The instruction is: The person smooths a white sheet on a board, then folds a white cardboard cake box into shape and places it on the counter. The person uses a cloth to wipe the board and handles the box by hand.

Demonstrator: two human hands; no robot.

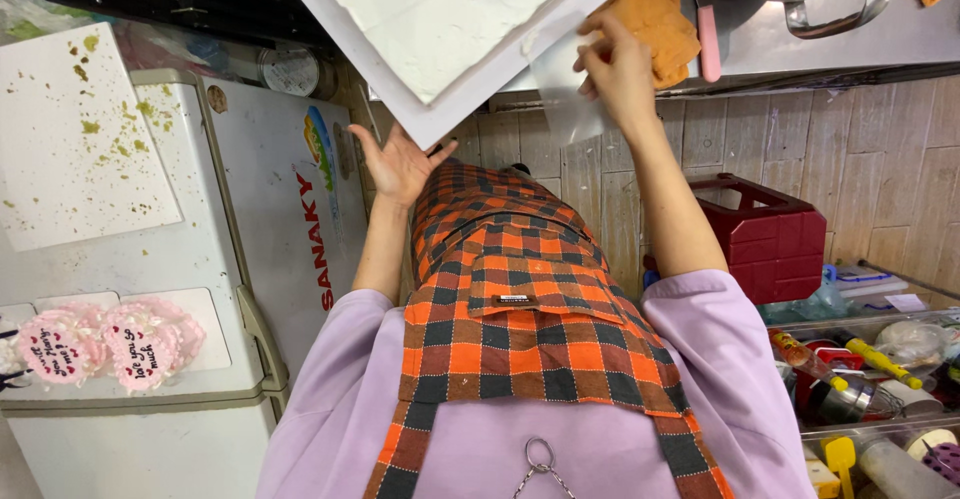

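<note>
Under the near corner of the white square board (pixel 470 19), the left hand (pixel 398 167) is spread open, palm up, fingers released, touching the board's edge. At the board's right edge, a translucent plastic sheet (pixel 562 94) is pinched by the right hand (pixel 617 69). A frosted white cake slab (pixel 440 4) is carried on the board, above a checked apron (pixel 520 299).

- Left hand (pixel 400 167) open under the corner of the board (pixel 450 19), touching its underside.
- Right hand (pixel 615 69) at the board's right edge, beside the cloth (pixel 655 19) on the bench (pixel 800 44).
- Chest freezer (pixel 150 259) left, with two small cakes (pixel 105 344) on its lid.
- Crate (pixel 765 244) right, on the floor.
</note>
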